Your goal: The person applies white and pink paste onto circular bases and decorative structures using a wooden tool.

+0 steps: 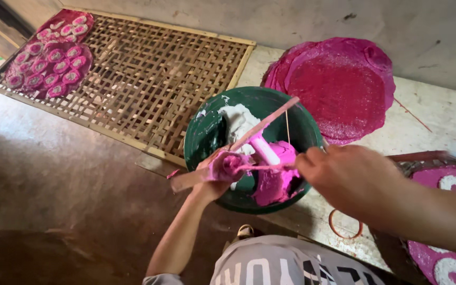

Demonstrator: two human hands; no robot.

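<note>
A: What's in the left hand (pixel 218 170)?

B: Its grip is closed around a lump of pink dough (pixel 229 163), and a flat wooden stick (pixel 238 143) lies across the same hand, slanting up over the bowl. The fingers are smeared pink

A: And the right hand (pixel 344 177)?

B: Its grip is pinched narrow on a thin stick (pixel 267 167) that runs level from the fingertips into the pink lump. The two hands are near each other, both over the front of the bowl

A: Which bowl?

B: A dark green bowl (pixel 207 138) with a heap of pink dough at the right side and white dough (pixel 238 120) at the back. It sits on the floor (pixel 54 174) in front of the person's knees

A: Around it?

B: Behind the bowl, to the left, a woven bamboo tray (pixel 149 79) with small pink and white rounds (pixel 48 58) at its far corner. Behind, to the right, a big flat pink disc (pixel 339 84) lies by the wall. At the far right edge is another tray with pink and white patterns (pixel 449 221). A rubber band (pixel 344 227) lies on the floor under the right forearm
</note>
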